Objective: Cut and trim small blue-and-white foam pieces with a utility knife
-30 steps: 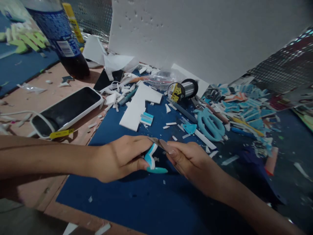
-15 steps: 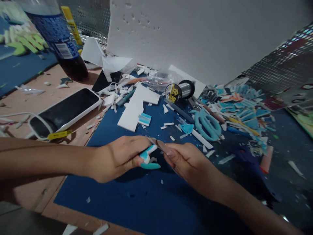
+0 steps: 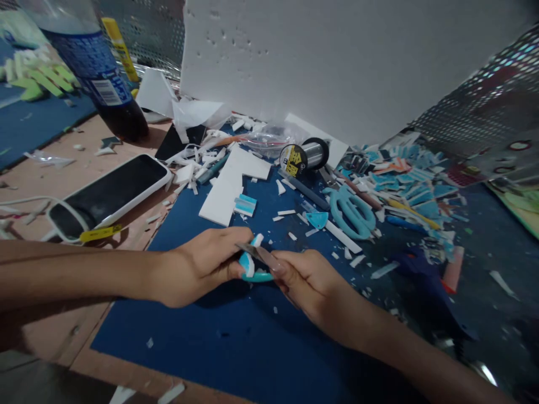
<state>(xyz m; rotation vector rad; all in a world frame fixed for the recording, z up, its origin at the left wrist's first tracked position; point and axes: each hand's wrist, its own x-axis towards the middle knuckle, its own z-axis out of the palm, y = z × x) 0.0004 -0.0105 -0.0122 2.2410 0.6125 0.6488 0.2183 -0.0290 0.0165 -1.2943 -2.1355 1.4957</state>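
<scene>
My left hand (image 3: 206,264) is closed round a small blue-and-white foam piece (image 3: 249,265), pinching it at the fingertips. Below it, a curved teal strip (image 3: 257,277) sticks out from the same fingers; whether it belongs to the foam piece I cannot tell. In my right hand (image 3: 314,283) is a thin grey knife blade (image 3: 251,251), held between thumb and fingers and pointing left. Its tip lies over the foam piece, close to the left fingers. The knife's grip end is hidden in my palm. Both hands are above the blue cutting mat (image 3: 202,348).
Light-blue scissors (image 3: 351,213), a wire spool (image 3: 305,157) and a white foam board offcut (image 3: 223,193) lie beyond my hands. Blue and white scraps (image 3: 412,185) pile up at right, near a dark glue gun (image 3: 429,292). A phone (image 3: 112,193) and bottle (image 3: 101,78) stand left.
The knife blade has moved left and now crosses over the foam piece. My right hand has come closer to my left hand, and the view has shifted slightly.
</scene>
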